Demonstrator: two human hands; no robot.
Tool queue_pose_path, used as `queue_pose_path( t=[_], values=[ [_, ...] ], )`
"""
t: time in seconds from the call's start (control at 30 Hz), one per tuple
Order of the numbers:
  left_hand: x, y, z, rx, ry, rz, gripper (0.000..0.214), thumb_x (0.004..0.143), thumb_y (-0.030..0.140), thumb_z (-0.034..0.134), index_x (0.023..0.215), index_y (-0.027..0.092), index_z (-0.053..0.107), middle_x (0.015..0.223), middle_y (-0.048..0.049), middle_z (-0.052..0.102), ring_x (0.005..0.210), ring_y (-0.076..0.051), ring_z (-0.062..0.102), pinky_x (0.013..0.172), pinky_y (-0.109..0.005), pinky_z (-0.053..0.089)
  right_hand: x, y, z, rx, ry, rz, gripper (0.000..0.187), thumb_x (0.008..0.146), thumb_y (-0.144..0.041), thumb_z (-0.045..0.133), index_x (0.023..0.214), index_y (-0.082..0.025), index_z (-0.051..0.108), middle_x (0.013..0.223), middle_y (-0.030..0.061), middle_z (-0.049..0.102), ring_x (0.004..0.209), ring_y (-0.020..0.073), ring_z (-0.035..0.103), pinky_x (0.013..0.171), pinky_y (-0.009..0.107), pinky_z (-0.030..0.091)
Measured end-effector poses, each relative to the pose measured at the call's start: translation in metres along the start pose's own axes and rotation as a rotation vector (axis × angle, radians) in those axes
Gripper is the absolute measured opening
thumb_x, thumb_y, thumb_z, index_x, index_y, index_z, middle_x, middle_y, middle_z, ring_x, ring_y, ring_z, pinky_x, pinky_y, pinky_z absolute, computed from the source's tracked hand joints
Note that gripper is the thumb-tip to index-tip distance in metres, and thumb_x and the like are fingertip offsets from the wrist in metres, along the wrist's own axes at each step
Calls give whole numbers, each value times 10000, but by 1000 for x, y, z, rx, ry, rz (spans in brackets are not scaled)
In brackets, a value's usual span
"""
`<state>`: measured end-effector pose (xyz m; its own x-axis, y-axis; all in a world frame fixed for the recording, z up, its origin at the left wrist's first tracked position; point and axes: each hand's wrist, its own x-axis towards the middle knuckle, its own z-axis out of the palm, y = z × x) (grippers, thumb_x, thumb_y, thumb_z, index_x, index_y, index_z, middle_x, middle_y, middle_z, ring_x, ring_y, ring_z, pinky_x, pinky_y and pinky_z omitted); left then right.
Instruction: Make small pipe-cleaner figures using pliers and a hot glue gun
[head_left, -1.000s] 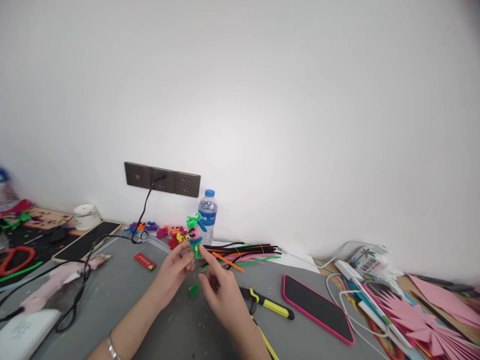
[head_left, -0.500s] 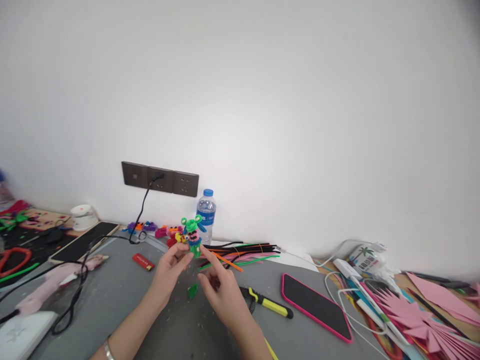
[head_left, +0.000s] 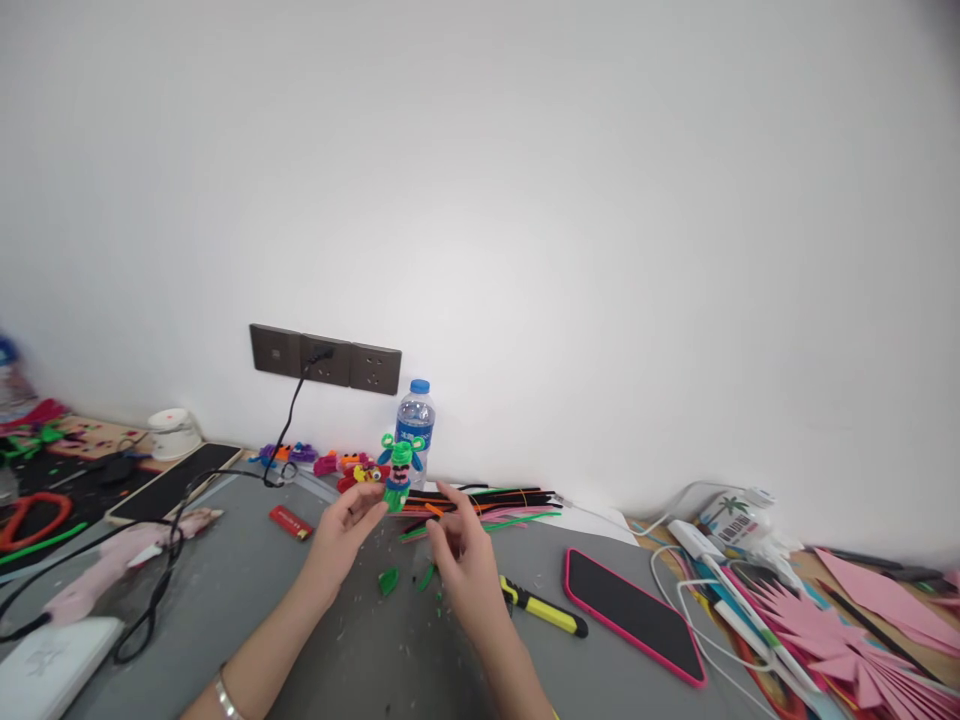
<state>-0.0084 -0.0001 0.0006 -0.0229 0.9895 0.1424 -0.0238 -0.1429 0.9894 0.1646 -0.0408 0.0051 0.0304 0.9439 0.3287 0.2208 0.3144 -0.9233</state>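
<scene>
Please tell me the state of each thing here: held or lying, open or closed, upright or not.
left hand, shut on the pipe-cleaner figure
pipe-cleaner figure, held upright
right hand, open, fingers spread
water bottle, upright, cap on
phone, lying flat, screen dark
wall socket, one plug in

I am looking at a hobby craft bench against a plain white wall: a grey table (head_left: 360, 660) strewn with pipe cleaners (head_left: 487, 500), cut pink paper (head_left: 847, 645), a glue gun (head_left: 112, 565) and a utility knife (head_left: 544, 612), with wall sockets (head_left: 325, 358) behind.
</scene>
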Motion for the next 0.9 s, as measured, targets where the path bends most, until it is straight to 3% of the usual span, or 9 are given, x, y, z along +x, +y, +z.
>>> queue_pose_path(
  t=[0.17, 0.33, 0.63, 0.9],
  values=[
    [-2, 1, 2, 46, -73, -3, 359, 711, 472, 702, 927, 186, 689, 1025, -97, 732, 1000, -284, 670, 865, -368, 550, 9, 8, -10, 149, 197, 27, 492, 868, -485, 584, 1248, -181, 517, 726, -12, 530, 614, 140, 491, 567, 254, 403],
    [-3, 1, 3, 81, -157, 32, 305, 701, 441, 706, 882, 196, 701, 965, -90, 747, 947, -275, 690, 840, -356, 567, 13, 16, -16, 328, 151, 98, 557, 768, -503, 712, 1219, -214, 556, 991, 81, 653, 862, 214, 622, 717, 305, 500],
    [-5, 0, 6, 93, -259, 42, 281, 695, 411, 703, 855, 183, 674, 898, -82, 733, 875, -248, 690, 785, -329, 575, 12, 5, -19, 472, 163, 170, 538, 776, -483, 722, 1227, -221, 593, 1114, 100, 685, 1058, 256, 620, 889, 357, 496],
    [-9, 3, 8, 103, -330, 52, 290, 741, 430, 674, 903, 190, 669, 922, -84, 707, 913, -248, 674, 806, -335, 563, 11, 0, -18, 510, 141, 182, 496, 740, -432, 769, 1169, -224, 633, 985, 66, 718, 864, 209, 647, 765, 318, 521]
  ],
)
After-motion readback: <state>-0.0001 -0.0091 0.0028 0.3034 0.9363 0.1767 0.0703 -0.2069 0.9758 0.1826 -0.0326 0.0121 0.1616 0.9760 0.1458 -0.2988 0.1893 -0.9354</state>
